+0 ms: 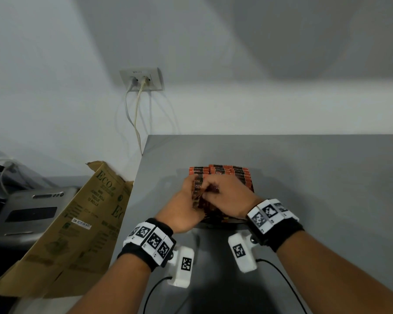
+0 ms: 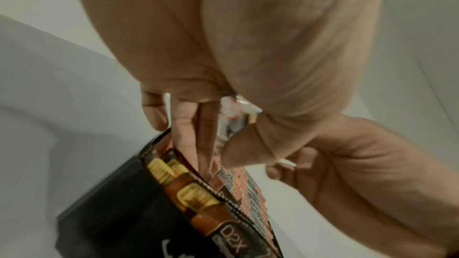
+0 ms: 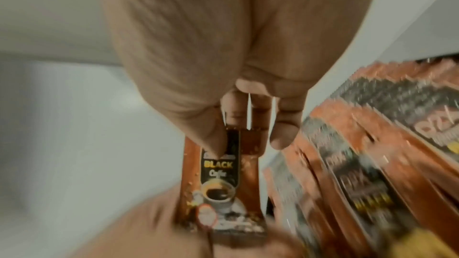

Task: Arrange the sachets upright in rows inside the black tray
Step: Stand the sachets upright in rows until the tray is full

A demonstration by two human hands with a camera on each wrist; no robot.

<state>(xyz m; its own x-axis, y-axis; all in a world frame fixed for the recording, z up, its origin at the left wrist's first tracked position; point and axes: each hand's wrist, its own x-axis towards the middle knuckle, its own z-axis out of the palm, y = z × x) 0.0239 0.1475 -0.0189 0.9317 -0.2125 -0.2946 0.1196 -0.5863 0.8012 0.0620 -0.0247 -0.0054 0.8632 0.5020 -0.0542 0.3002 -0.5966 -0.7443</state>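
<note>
On a grey counter [image 1: 304, 177], a person's left hand [image 1: 184, 205] and right hand [image 1: 229, 196] meet over a black tray [image 2: 119, 203] packed with upright orange-and-black coffee sachets [image 1: 232, 173] in rows. The right hand pinches a single "Black" coffee sachet [image 3: 223, 180] by its top edge; the left hand's fingers [image 2: 183, 130] curl around the near sachets. A cardboard box [image 1: 77, 223] leans at left.

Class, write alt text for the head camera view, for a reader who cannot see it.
Two hands, the left hand and the right hand, meet over orange-and-black sachets standing in rows in a black tray on a grey table. A flattened cardboard box leans at the table's left edge, below a wall socket.
</note>
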